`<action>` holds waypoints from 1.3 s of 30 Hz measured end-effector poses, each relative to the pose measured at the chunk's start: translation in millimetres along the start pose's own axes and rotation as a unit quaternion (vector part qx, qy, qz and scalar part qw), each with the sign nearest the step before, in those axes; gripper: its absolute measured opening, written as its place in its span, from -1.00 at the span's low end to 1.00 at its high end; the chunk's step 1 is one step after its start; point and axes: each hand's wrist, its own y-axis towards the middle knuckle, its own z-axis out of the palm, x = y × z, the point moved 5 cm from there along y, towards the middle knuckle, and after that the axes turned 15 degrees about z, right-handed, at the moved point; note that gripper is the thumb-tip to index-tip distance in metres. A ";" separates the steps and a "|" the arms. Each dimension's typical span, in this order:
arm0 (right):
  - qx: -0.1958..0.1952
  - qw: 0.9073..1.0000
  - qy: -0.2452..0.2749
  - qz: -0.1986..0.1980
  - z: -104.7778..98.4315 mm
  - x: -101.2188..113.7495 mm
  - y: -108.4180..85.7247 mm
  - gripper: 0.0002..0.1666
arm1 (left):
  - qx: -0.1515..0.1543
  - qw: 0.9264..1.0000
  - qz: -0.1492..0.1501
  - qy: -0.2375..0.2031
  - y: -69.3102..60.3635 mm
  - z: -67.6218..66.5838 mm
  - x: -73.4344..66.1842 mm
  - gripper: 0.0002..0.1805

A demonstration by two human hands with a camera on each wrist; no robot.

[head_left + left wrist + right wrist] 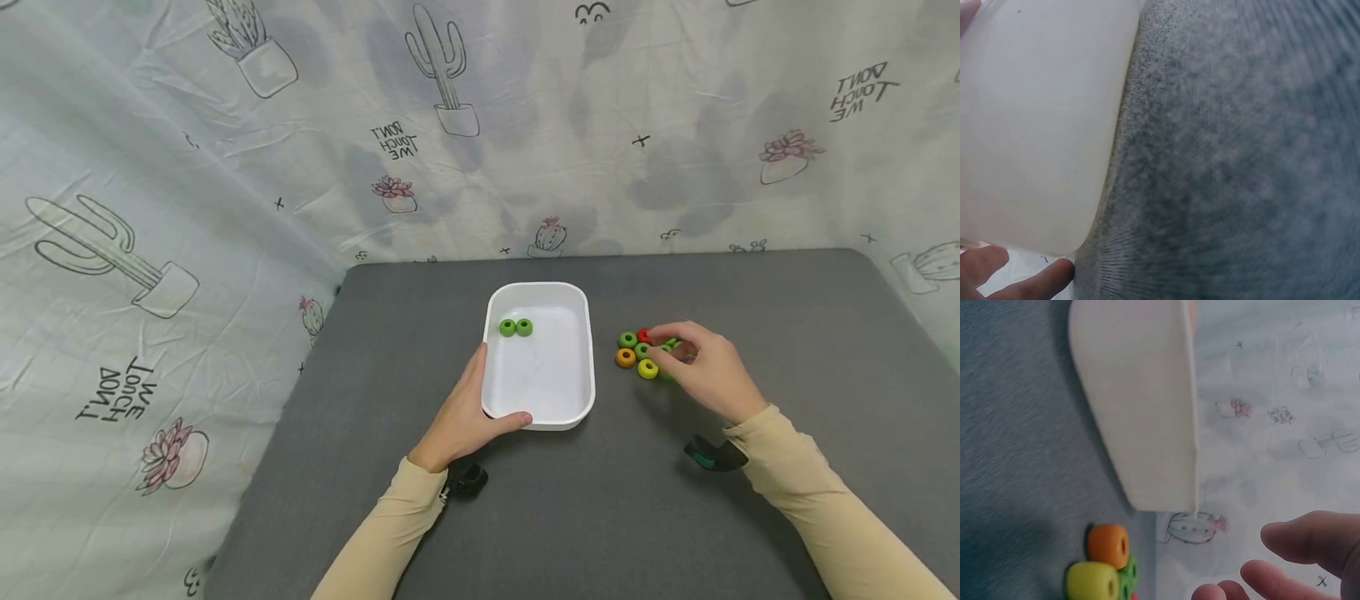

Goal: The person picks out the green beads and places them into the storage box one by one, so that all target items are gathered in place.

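Note:
A white tray (538, 375) stands on the table with two green beads (524, 327) inside, side by side near its far left. My left hand (468, 408) holds the tray at its near left corner, thumb along the near rim and fingers at the left wall. In the left wrist view, fingertips (1054, 278) show by the tray wall (1035, 125). My right hand (708, 367) hovers over a cluster of beads, partly hiding it. In the right wrist view its thumb (1304, 537) and fingers are apart, with nothing visible between them.
The cluster right of the tray includes an orange bead (626, 357), a yellow bead (648, 369), a red bead (643, 335) and several green ones. Behind the grey table (420, 333) hangs a white cloth (510, 167) printed with cacti.

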 end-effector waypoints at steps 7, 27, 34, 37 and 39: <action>0.016 0.999 -0.017 0.024 -2.4 -17.2 -4.2 -0.63 | 0.001 1.000 -0.003 -0.001 -1.0 1.4 1.7 0.44; -0.011 0.999 -0.048 0.000 3.3 -37.9 -15.7 -0.62 | 0.005 1.000 -0.007 -0.001 -0.4 1.4 3.1 0.43; -0.011 0.999 -0.048 -0.007 8.4 -43.0 -17.4 -0.59 | 0.006 1.000 -0.008 0.001 -0.6 1.1 1.9 0.44; -0.013 0.999 -0.050 -0.011 10.4 -44.3 -17.6 -0.59 | 0.008 1.000 -0.011 0.000 -0.9 1.2 1.6 0.45; -0.014 0.999 -0.050 -0.014 11.4 -44.9 -17.5 -0.58 | 0.009 1.000 -0.015 0.000 -1.2 1.2 1.7 0.45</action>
